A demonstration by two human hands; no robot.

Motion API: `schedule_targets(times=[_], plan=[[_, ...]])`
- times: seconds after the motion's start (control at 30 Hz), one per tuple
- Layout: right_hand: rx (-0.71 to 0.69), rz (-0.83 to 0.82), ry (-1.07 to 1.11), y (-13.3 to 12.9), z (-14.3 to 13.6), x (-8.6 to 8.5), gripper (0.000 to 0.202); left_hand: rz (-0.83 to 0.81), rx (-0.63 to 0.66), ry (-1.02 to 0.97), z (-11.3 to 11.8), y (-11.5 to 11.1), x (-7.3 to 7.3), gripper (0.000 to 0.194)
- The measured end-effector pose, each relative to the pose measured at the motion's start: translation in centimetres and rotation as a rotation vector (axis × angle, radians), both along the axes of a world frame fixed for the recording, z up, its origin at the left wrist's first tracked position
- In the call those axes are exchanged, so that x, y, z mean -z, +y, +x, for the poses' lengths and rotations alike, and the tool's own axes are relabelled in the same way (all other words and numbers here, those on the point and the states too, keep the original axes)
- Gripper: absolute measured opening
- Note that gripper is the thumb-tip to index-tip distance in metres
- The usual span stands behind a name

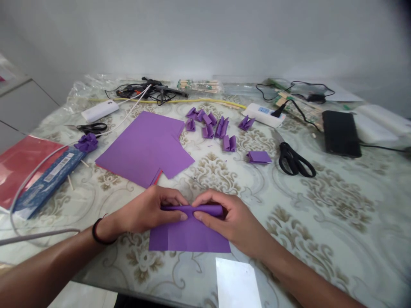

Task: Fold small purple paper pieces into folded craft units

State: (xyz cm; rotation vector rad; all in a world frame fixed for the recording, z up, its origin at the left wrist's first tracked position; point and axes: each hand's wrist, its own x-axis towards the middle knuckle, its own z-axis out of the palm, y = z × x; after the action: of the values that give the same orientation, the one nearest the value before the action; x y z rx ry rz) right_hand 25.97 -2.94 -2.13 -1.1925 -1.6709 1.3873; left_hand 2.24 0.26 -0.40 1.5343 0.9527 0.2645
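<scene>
A creased sheet of purple paper (192, 237) lies on the patterned tablecloth in front of me, its far edge curled over. My left hand (157, 208) pinches that curled edge, thumb in front and fingers behind. On the same edge, my right hand (221, 211) grips with its thumb close to the left thumb. Beyond them sits a stack of purple sheets (141, 143), with a red edge showing beneath. Several small folded purple paper pieces (221, 127) stand to its right, and a flatter folded piece (259, 157) rests nearer.
Black-handled scissors (293, 160) and a black phone (341, 133) lie at right. A white power strip (263, 114) is behind the folded pieces. At left are a red plastic-covered pack (28, 162), a purple paper flower (86, 142) and more scissors (92, 128). A white card (238, 282) lies in front.
</scene>
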Motion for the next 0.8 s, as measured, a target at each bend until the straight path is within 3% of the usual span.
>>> schedule_targets(times=[0.2,0.47,0.8], plan=[[-0.041,-0.013,0.007,-0.22,0.02,-0.32,0.012,0.064,0.088,0.138,-0.11,0.1,-0.39,0.029],[0.062,-0.102,0.006,0.37,0.72,-0.06,0.018,0.024,0.02,0.11,-0.64,0.41,-0.21,0.036],[0.072,-0.12,0.017,0.45,0.78,-0.04,0.018,0.026,0.009,0.124,-0.66,0.5,-0.21,0.035]])
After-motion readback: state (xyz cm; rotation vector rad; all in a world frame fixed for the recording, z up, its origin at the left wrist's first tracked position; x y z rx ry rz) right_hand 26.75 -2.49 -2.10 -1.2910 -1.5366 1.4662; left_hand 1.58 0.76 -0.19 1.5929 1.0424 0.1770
